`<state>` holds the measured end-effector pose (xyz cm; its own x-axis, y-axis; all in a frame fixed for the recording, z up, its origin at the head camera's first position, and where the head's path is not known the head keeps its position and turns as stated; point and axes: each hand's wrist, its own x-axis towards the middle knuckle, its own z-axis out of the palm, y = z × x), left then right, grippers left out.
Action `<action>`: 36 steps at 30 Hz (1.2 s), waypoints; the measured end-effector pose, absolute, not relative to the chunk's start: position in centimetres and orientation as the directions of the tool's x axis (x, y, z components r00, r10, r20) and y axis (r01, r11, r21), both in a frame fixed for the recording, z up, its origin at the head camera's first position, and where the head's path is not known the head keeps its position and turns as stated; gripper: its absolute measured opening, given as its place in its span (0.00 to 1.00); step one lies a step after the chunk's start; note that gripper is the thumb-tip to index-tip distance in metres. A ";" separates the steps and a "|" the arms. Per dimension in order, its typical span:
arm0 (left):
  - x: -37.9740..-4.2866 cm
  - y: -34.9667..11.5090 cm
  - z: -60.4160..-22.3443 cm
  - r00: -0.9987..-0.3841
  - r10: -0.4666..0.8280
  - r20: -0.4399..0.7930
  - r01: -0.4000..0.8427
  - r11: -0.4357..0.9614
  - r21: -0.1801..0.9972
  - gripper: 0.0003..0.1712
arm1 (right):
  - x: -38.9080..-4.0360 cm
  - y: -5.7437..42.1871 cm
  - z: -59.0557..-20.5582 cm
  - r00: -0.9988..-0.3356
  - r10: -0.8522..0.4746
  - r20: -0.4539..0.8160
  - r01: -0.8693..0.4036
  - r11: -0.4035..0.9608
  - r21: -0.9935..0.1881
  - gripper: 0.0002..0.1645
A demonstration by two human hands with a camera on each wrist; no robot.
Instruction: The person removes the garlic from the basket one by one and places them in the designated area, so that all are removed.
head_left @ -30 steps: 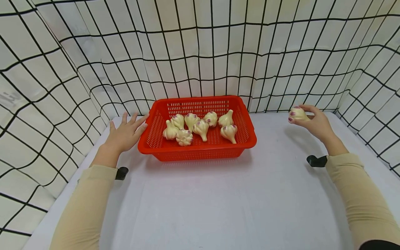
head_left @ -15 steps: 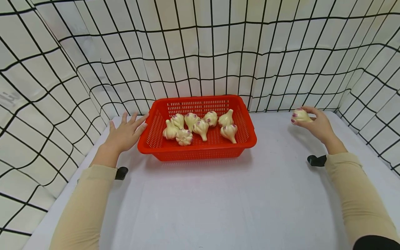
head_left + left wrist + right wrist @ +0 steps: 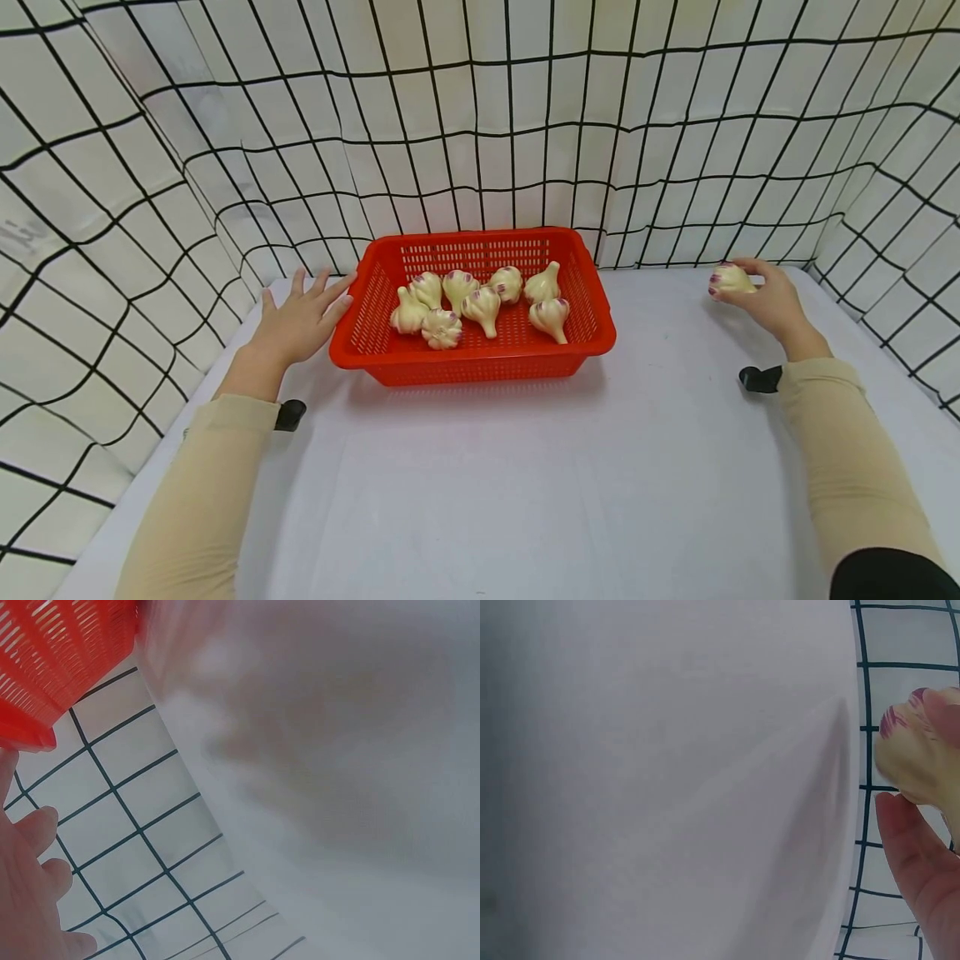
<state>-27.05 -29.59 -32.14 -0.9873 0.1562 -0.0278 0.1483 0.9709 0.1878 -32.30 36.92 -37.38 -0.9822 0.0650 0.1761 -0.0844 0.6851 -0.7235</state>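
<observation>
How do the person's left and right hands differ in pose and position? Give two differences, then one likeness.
The left hand is spread and holds nothing; the right hand pinches a garlic bulb. The left hand is at the red basket's side, while the right hand is well apart from it. Both emerge from beige sleeves.

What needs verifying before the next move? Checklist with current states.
1. Bulb in hand: ok. The right hand pinches one garlic bulb.
2. Grip firmness: cannot tell from stills.
3. Held bulb clear of basket: ok. It is apart from the red basket, off to its right.
4. Held bulb's exact height over the white table: cannot tell.
5. Left hand free of bulbs: ok. Its fingers are spread, at the basket's left rim.
6. Basket upright: ok. It stands on the table with the other bulbs inside.
</observation>
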 end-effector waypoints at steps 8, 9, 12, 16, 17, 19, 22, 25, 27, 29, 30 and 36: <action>-26.9 -29.5 -31.9 -0.987 0.157 -0.032 0.148 0.971 0.189 0.42 | -32.3 37.5 -37.9 -0.982 0.117 0.147 -0.026 0.689 -0.724 0.44; -26.9 -29.4 -31.9 -0.987 0.156 -0.033 0.147 0.971 0.190 0.42 | -32.3 37.6 -37.9 -0.983 0.117 0.140 -0.021 0.689 -0.724 0.44; -26.9 -29.4 -31.8 -0.987 0.155 -0.035 0.146 0.971 0.190 0.42 | -32.5 37.8 -38.0 -0.984 0.119 0.131 -0.012 0.691 -0.722 0.44; -27.0 -29.5 -31.9 -0.987 0.155 -0.032 0.146 0.972 0.186 0.42 | -32.9 37.9 -38.0 -0.984 0.106 0.141 -0.024 0.711 -0.703 0.42; -27.0 -29.5 -31.9 -0.987 0.155 -0.032 0.146 0.972 0.184 0.42 | -32.9 37.9 -38.0 -0.985 0.099 0.141 -0.027 0.720 -0.694 0.42; -27.0 -29.5 -31.9 -0.987 0.155 -0.034 0.146 0.972 0.184 0.42 | -33.1 37.9 -37.9 -0.986 0.082 0.142 -0.036 0.737 -0.675 0.41; -27.0 -29.5 -31.9 -0.987 0.156 -0.033 0.147 0.972 0.184 0.42 | -33.2 37.8 -37.8 -0.989 0.060 0.134 -0.044 0.750 -0.660 0.41; -26.9 -29.5 -31.9 -0.987 0.159 -0.029 0.151 0.970 0.188 0.42 | -33.2 37.6 -37.7 -0.991 0.052 0.121 -0.041 0.753 -0.657 0.42; -26.9 -29.4 -31.9 -0.987 0.162 -0.025 0.154 0.970 0.189 0.42 | -33.2 37.5 -37.6 -0.992 0.055 0.110 -0.030 0.756 -0.654 0.42; -26.9 -29.4 -31.9 -0.986 0.162 -0.025 0.154 0.969 0.192 0.42 | -33.1 37.4 -37.5 -0.993 0.065 0.093 -0.013 0.750 -0.661 0.42; -26.9 -29.4 -31.9 -0.986 0.162 -0.026 0.154 0.969 0.193 0.42 | -33.1 37.4 -37.5 -0.994 0.072 0.084 -0.002 0.746 -0.666 0.43; -26.8 -29.5 -32.0 -0.987 0.161 -0.023 0.153 0.969 0.194 0.41 | -33.3 37.0 -37.5 -0.995 0.084 0.051 0.026 0.725 -0.688 0.42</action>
<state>-26.83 -29.47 -32.02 -0.9868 0.1606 -0.0226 0.1532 0.9690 0.1939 -33.26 37.03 -37.48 -0.9952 0.0838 0.0508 0.0259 0.7252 -0.6881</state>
